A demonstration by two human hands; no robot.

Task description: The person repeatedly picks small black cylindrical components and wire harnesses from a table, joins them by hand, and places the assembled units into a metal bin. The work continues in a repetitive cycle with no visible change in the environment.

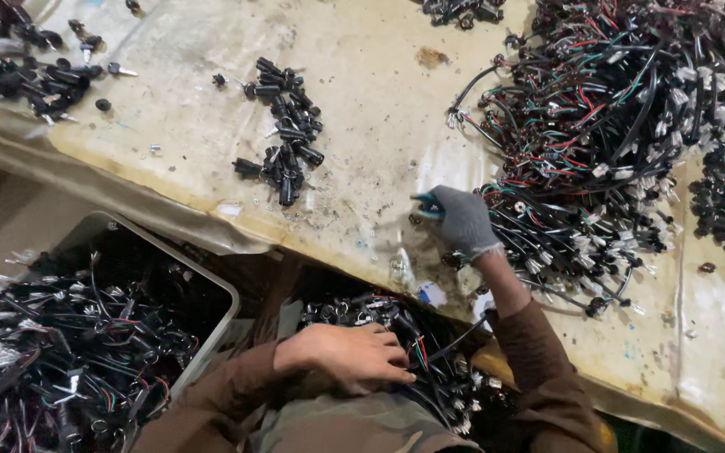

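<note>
1. Wire harnesses [396, 335], black leads with red and green strands, lie bunched in the person's lap, just below the counter [371, 109] edge.
2. Left hand [352, 354], bare, lies flat on that lap bunch with the fingers nearly straight and loosely spread; it presses down more than it grips, with nothing closed in it.
3. Right hand [463, 220], in a grey glove, is on the counter just above the lap bunch and at the left edge of the big harness pile [614, 117]. The fingers are curled around a small blue-green tool or part [426, 204]; exactly what it is, cannot tell.
4. Black connector parts [285, 134] sit in a loose heap on the counter, well left of the gloved hand. A second heap of black parts [35, 80] sits further left.
5. Grey bin [86, 344] full of harnesses sits left of the lap bunch, below the counter edge.
6. Risk, as a judgement: the lap wires look tangled, so pulling one could drag others off the lap. The big pile touches the gloved hand's wrist, so a sleeve could snag leads and sweep them over the counter edge. The small blue-green piece looks only lightly held and could slip into the clutter.
</note>
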